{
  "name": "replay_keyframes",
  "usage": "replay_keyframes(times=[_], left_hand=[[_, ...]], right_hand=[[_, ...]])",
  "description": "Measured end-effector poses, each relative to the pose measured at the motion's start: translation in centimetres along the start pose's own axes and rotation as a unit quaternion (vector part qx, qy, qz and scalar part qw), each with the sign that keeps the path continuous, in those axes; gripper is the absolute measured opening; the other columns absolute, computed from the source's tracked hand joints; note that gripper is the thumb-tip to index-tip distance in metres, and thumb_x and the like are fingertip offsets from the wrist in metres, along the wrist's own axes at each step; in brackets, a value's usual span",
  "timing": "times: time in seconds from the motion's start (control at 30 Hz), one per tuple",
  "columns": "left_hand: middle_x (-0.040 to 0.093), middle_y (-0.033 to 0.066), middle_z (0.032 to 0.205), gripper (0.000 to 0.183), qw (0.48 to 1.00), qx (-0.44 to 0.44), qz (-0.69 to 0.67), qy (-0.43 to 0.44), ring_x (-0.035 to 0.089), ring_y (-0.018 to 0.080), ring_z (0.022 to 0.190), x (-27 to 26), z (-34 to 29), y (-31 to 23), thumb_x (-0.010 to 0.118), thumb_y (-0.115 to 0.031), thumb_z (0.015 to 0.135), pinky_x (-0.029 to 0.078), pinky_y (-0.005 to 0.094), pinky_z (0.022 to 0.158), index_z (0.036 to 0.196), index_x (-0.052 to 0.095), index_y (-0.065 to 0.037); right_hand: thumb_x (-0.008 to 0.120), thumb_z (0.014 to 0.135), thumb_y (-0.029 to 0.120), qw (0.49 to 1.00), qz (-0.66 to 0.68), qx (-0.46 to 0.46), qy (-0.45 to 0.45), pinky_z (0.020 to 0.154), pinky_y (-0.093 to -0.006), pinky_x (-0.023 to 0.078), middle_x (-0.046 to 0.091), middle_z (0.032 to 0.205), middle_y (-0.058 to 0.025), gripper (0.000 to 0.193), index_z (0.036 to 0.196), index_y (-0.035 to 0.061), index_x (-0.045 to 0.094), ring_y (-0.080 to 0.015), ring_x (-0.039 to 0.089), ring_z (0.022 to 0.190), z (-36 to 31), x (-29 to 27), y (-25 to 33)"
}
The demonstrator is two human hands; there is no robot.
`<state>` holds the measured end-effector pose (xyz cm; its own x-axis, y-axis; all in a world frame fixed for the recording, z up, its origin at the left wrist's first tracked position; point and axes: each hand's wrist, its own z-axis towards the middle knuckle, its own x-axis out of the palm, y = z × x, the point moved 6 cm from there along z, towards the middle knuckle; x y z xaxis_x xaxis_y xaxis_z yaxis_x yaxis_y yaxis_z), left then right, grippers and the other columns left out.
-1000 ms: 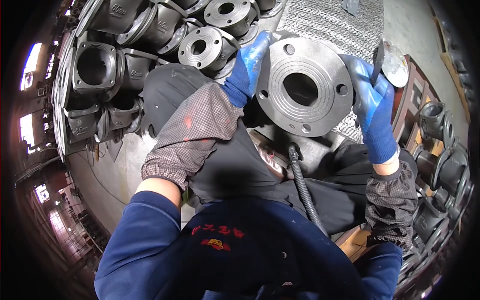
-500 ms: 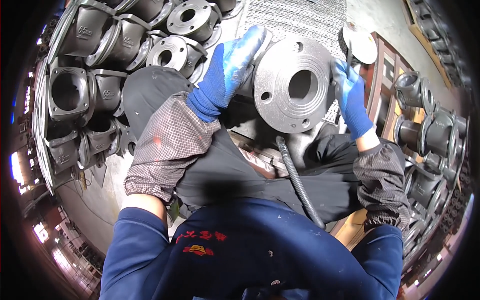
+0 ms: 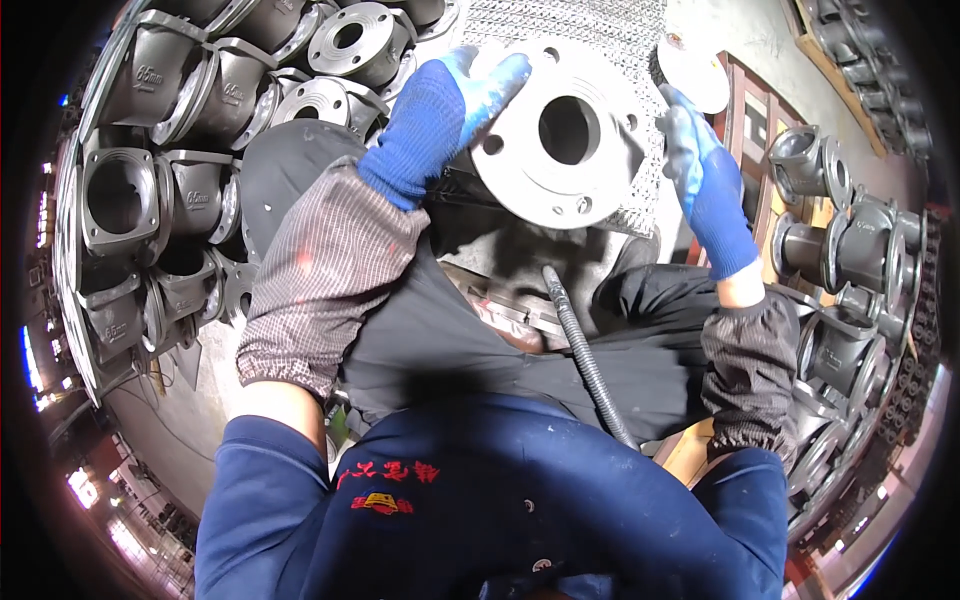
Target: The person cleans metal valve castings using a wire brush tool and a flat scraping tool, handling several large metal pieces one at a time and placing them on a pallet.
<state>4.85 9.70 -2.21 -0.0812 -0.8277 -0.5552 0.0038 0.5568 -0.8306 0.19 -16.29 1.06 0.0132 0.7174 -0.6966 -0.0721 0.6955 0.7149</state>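
Observation:
A grey metal flanged pipe fitting lies in front of me, its round flange tilted toward me and brightly lit. The flange has a wide centre hole and several bolt holes. My left hand, in a blue glove, grips its upper left rim, with some fingers hidden behind the edge. To the right of the flange is my right hand, also gloved in blue. It is apart from the metal, fingers stretched upward and holding nothing I can see. A ribbed flexible hose runs from below the fitting toward my lap.
Stacked grey cast fittings crowd the left side beside my knee. More flanged fittings stand at the right. A textured mat lies beyond the flange, with a pale round disc and a reddish-brown frame to its right.
The flange has shifted up and left in view and its face now catches more light. My left hand has come round its upper left rim; my right hand has moved slightly away from its edge.

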Motion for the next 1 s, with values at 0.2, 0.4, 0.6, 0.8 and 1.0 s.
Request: replay_keyframes(times=[0.2, 0.4, 0.6, 0.8, 1.0], left_hand=[[0.061, 0.0135, 0.079, 0.057, 0.99, -0.06, -0.123, -0.019, 0.06, 0.0193, 0.07, -1.2, 0.8, 3.6, 0.052, -0.049, 0.087, 0.05, 0.0289, 0.062, 0.104, 0.059, 0.005], [0.057, 0.0232, 0.116, 0.066, 0.998, -0.04, -0.056, -0.008, 0.055, 0.031, 0.108, -0.2, 1.3, 5.3, 0.044, -0.054, 0.088, 0.041, 0.0358, 0.093, 0.124, 0.049, 0.002], [0.053, 0.0241, 0.121, 0.07, 0.997, -0.03, -0.062, -0.025, 0.051, 0.0332, 0.114, 0.2, 1.9, 6.5, 0.041, -0.056, 0.088, 0.038, 0.0365, 0.098, 0.128, 0.045, 0.002], [0.054, 0.0241, 0.119, 0.07, 0.998, -0.021, -0.056, -0.011, 0.052, 0.0338, 0.113, 0.0, 1.4, 5.9, 0.039, -0.058, 0.088, 0.039, 0.0377, 0.096, 0.127, 0.046, 0.0], [0.056, 0.0242, 0.115, 0.066, 0.999, 0.009, -0.006, -0.036, 0.054, 0.0343, 0.109, -0.7, 1.0, 5.5, 0.039, -0.055, 0.089, 0.04, 0.0377, 0.094, 0.125, 0.048, -0.001]], right_hand=[[0.066, 0.078, 0.013, 0.967, -0.115, -0.223, -0.038, 0.054, -0.033, 0.046, 0.059, 0.065, -0.0083, 0.021, 0.099, 0.0106, 0.066, -0.0221, 0.057, 0.058, -3.3, -0.8, 7.9], [0.069, 0.073, 0.011, 0.901, -0.286, -0.326, -0.008, 0.05, -0.0335, 0.045, 0.055, 0.061, -0.0063, 0.027, 0.1, 0.0144, 0.066, -0.0218, 0.055, 0.055, -3.8, 1.0, 10.5], [0.065, 0.075, 0.016, 0.877, -0.356, -0.323, 0.032, 0.051, -0.0339, 0.046, 0.056, 0.065, -0.0042, 0.025, 0.1, 0.0158, 0.064, -0.0219, 0.058, 0.061, -3.4, 2.7, 10.5], [0.061, 0.077, 0.017, 0.858, -0.394, -0.329, 0.034, 0.051, -0.0333, 0.046, 0.057, 0.066, -0.0049, 0.021, 0.098, 0.0148, 0.065, -0.022, 0.058, 0.062, -2.9, 3.6, 10.7], [0.059, 0.082, 0.016, 0.861, -0.412, -0.293, 0.054, 0.05, -0.0312, 0.046, 0.06, 0.068, -0.0056, 0.019, 0.1, 0.0128, 0.065, -0.0221, 0.06, 0.061, -1.3, 5.4, 11.7]])
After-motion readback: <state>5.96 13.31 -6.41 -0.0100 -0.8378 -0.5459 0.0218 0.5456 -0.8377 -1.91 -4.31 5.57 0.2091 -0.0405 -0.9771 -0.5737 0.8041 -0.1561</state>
